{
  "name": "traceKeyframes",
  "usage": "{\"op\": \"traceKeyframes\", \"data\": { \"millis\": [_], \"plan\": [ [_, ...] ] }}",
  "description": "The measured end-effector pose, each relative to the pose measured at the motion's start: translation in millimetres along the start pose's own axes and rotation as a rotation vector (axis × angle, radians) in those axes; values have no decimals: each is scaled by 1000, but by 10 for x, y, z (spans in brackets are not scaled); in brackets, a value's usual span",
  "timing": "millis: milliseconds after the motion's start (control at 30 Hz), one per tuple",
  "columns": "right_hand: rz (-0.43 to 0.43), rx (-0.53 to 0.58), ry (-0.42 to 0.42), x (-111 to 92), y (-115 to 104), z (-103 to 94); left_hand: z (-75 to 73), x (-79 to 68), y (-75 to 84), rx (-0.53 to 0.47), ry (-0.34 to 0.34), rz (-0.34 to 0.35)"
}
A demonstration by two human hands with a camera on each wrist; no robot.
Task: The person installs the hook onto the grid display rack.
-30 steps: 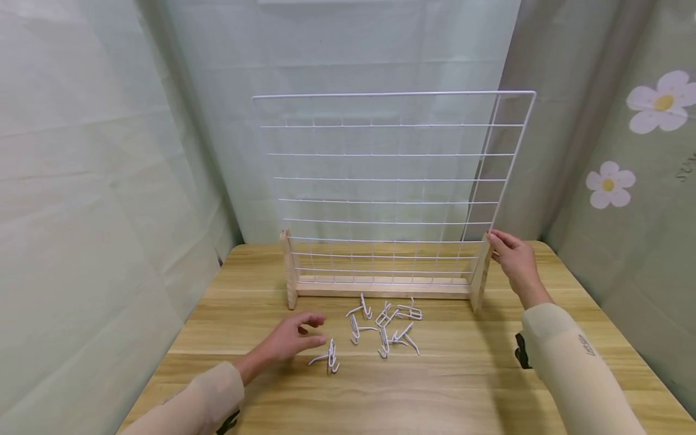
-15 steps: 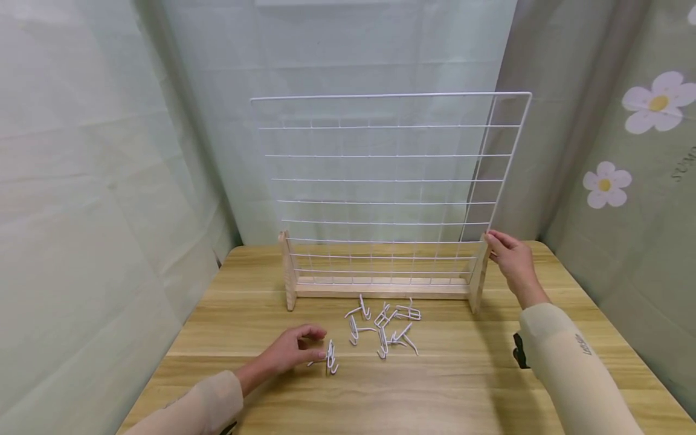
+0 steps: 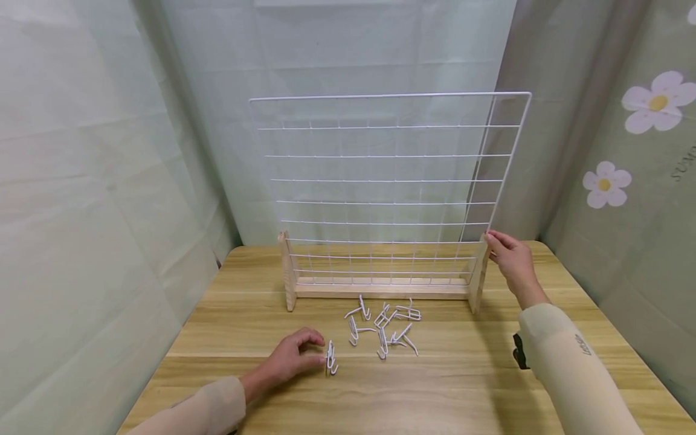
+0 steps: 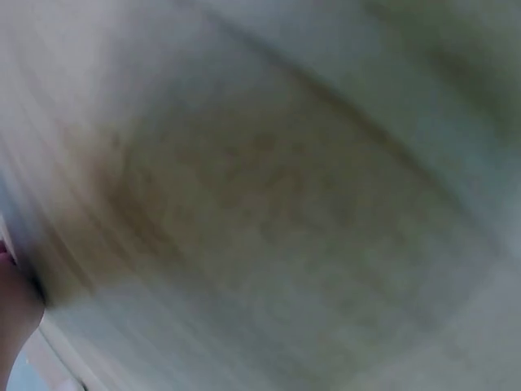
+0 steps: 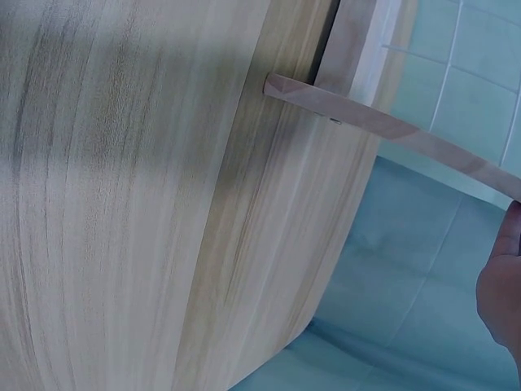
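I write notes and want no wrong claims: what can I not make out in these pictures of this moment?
Whether the left hand grips the nearest white wire hook: head view, its thumb hides the contact.
Most of that hand: left wrist view, cut off by the left edge; the rest is blurred.
Most of the right hand: right wrist view, cut off by the right edge.
Right sleeve lettering: head view, too small to read surely.

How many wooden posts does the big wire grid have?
2. The left post stands at one end of the wire grid; the right post is at the other, with the right hand at its top.
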State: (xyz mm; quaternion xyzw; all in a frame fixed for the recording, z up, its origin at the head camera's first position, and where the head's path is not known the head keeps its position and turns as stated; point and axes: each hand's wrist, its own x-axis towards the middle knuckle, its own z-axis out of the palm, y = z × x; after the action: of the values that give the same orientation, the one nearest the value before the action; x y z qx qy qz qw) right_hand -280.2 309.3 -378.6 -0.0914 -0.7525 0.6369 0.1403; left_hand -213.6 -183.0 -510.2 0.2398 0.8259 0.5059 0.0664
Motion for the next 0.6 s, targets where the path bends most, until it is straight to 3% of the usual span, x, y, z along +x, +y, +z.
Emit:
{"op": "traceKeyframes", "data": {
  "millis": [133, 400, 600],
  "plan": [
    [0, -8, -2, -11, -5, -1, 42, -11, -16, 45, 22, 36],
    [22, -25, -3, -28, -19, -9, 88, 11, -51, 93, 33, 15],
    [29, -21, -12, -25, -19, -8, 116, -2, -47, 117, 36, 53]
  ]
}}
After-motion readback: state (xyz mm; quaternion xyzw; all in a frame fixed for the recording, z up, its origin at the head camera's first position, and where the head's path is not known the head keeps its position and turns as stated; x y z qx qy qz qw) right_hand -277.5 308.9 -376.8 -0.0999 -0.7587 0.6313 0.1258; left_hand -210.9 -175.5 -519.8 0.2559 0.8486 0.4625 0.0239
